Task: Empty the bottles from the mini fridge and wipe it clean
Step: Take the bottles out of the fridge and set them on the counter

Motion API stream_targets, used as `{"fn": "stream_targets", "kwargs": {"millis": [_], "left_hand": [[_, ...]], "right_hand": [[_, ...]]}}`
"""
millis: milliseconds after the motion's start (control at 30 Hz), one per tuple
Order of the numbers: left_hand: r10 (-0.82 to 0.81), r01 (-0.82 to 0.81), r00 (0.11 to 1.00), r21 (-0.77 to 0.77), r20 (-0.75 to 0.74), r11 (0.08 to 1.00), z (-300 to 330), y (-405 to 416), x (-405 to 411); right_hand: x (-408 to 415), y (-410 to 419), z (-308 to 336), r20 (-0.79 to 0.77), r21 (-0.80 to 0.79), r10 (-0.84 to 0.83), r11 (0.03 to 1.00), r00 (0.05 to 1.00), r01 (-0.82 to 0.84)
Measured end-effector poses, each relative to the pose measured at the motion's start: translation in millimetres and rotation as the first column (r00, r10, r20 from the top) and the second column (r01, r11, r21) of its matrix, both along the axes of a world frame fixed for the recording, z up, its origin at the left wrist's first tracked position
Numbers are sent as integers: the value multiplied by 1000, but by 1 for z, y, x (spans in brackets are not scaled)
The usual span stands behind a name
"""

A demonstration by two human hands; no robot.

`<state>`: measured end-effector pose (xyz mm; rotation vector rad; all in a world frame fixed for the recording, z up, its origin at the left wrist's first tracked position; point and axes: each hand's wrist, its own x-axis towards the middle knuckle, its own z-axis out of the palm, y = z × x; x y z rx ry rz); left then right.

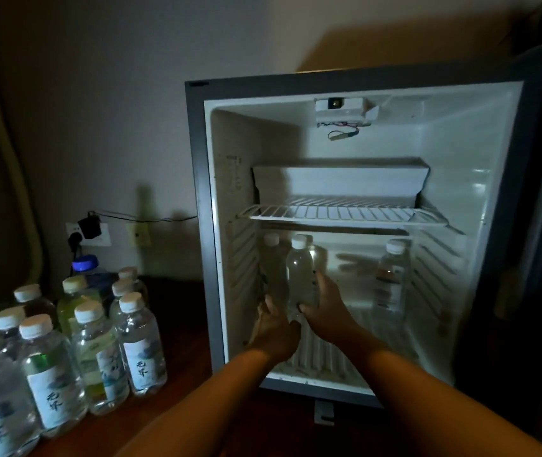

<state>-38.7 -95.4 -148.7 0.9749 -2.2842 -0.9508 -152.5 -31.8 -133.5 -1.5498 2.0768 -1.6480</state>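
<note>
Head view is showing both hands reaching into the open white mini fridge (480, 199): the right hand (324, 300) is gripping a clear white-capped plastic bottle (299, 272) at near left, the left hand (274, 328) is closing around its neighbour (271, 258). Crowded bottles risk toppling as either lifts.

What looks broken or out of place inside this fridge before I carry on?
The light housing on the fridge ceiling looks damaged: its cover hangs askew and loose wires dangle below it. The wire shelf sits level, and I see no spills.
</note>
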Motion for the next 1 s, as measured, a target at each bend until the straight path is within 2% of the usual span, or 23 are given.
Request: {"fn": "stream_targets", "kwargs": {"millis": [33, 100, 233, 300, 433, 567, 667, 767, 900, 1000], "left_hand": [[4, -4, 1000, 4, -26, 1000, -2, -3, -3], [23, -23, 997, 5, -75, 1000, -5, -11, -10], [45, -42, 990, 27, -134, 999, -5, -16, -22], [49, -46, 989, 24, -140, 999, -6, -12, -27], [51, -63, 984, -65, -172, 996, -11, 1, -33], [148, -168, 975, -117, -168, 979, -7, 6, -36], [214, -217, 968, -13, -129, 976, -2, -1, -35], [203, -187, 971, 125, -126, 974, 0, -14, -36], [232, -205, 958, 164, -167, 965, 3, -16, -41], [241, -228, 961, 108, -135, 968, 4, -6, -47]], "right_hand": [[-2, -7, -1, 9, -65, -3, 998, 1000, 3], [-4, -20, -1, 53, -98, 12, 995, 999, -7], [-13, -46, -15, 117, -113, -5, 993, 993, 19], [-13, -51, -15, 151, -95, -93, 990, 984, 108], [-15, -53, -12, 96, 18, -371, 928, 924, 371], [-19, -58, -17, 123, 2, -357, 933, 926, 359], [-23, -57, -20, 197, 28, -323, 946, 926, 324], [-31, -54, -23, 238, 29, -333, 941, 912, 336], [-36, -47, -27, 251, -3, -347, 933, 904, 359], [-38, -41, -29, 264, -30, -323, 939, 909, 342]]}}
